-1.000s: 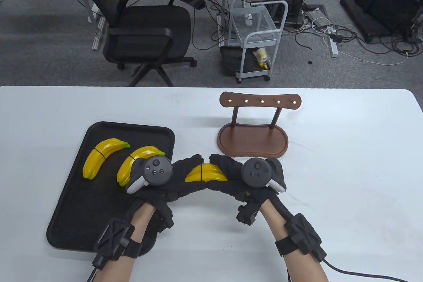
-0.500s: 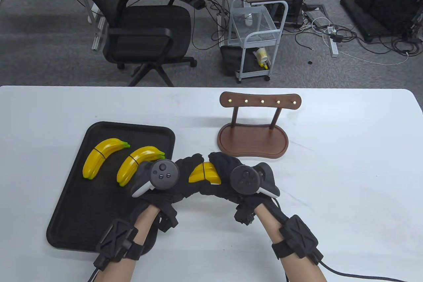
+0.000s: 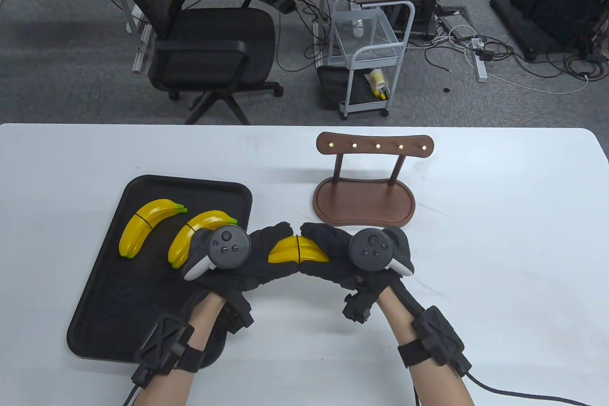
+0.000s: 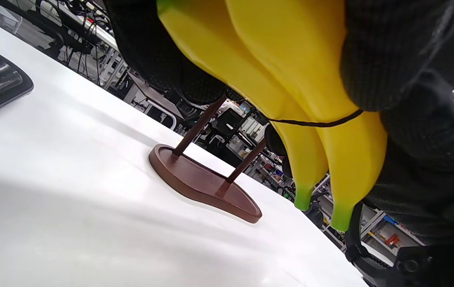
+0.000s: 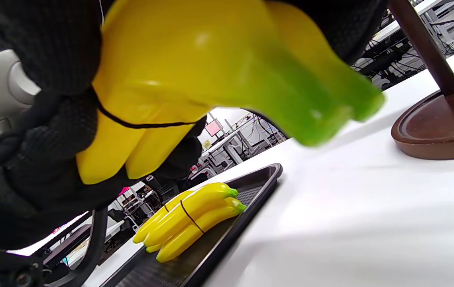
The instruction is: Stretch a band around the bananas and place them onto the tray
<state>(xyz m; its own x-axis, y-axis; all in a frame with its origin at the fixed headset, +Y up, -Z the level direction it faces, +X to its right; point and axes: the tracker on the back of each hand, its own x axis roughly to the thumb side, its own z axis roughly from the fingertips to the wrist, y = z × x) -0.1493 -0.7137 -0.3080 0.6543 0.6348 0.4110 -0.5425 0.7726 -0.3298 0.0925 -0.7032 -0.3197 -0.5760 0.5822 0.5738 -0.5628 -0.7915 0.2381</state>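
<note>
Both hands hold one yellow banana bunch just above the table, to the right of the black tray. My left hand grips its left end and my right hand grips its right end. A thin black band runs around the middle of the bunch. Two more banded bunches lie on the tray, one at the far left and one beside my left hand's tracker; the tray bunches also show in the right wrist view.
A brown wooden hook stand stands right behind the hands, its base on the white table. An office chair and a white cart stand on the floor beyond the table's far edge.
Half a second ago the right hand had slid left over the bunch; it has now moved back right, so more banana and the band show again. The left hand shifted slightly left.
</note>
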